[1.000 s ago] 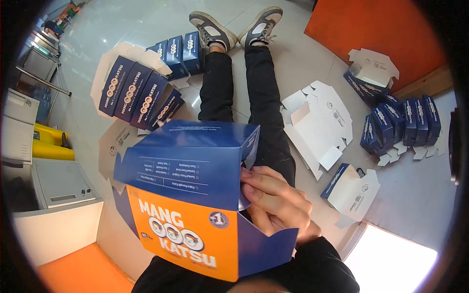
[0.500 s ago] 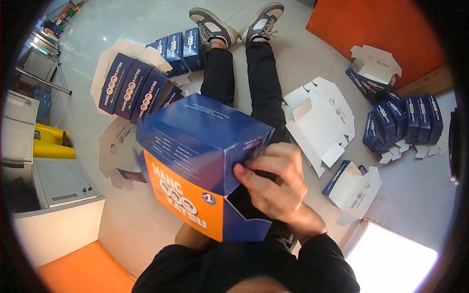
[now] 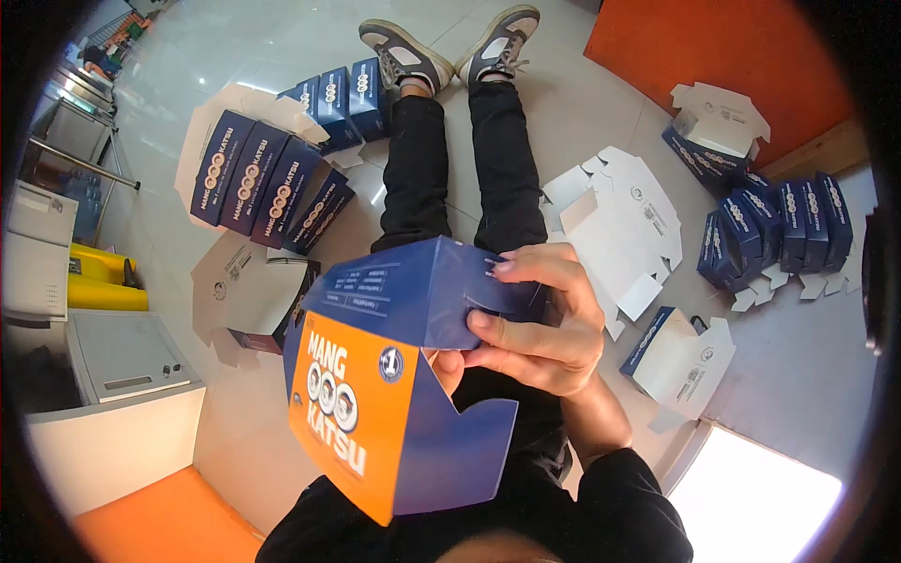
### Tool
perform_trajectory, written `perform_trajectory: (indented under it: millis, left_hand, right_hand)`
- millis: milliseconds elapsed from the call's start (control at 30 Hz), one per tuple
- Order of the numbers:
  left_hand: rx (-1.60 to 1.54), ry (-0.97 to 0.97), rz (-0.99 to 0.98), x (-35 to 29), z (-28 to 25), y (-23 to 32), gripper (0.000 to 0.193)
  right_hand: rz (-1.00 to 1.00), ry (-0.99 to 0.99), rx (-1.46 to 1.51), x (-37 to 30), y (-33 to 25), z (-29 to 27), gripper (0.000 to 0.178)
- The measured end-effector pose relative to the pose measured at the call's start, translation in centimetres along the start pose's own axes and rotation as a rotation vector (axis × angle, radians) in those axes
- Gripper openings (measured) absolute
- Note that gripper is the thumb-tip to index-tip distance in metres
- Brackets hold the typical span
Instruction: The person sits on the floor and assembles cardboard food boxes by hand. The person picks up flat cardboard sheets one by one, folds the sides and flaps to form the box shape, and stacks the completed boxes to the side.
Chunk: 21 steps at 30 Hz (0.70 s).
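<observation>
A partly folded cardboard box, blue with an orange front panel, is tilted in front of my lap. My right hand is closed on its upper right corner, the thumb pressed to the blue side flap and the index finger on the top edge. One fingertip of my left hand shows at the opening below that corner; the box hides the rest of the hand. The lower side flap sticks out, unfolded.
Folded blue boxes stand in a row at the left beyond my hands, with an open box nearer. On the right lie a flat white carton blank, another open box and several blue boxes. My outstretched legs lie between them.
The box has turned and dropped lower, showing more of its orange front. My right hand has shifted its fingers on the corner flap, and a left fingertip has appeared at the opening.
</observation>
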<state>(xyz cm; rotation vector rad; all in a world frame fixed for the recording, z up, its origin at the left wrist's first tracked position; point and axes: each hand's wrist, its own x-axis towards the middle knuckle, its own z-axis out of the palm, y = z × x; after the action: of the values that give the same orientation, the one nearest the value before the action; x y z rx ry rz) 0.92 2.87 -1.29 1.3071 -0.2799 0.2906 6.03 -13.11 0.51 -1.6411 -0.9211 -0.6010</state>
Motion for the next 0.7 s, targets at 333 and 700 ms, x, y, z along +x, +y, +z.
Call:
perform_trajectory:
  millis: [333, 700]
  left_hand:
    - [1.122, 0.376, 0.042, -0.1, 0.0, -3.2, 0.079]
    - [-0.122, 0.524, -0.058, 3.4, -2.5, -5.9, 0.092]
  right_hand:
    - [0.715, 0.829, 0.286, -4.1, 3.2, 0.5, 0.032]
    - [0.750, 0.719, 0.385, -13.4, 4.4, 4.4, 0.046]
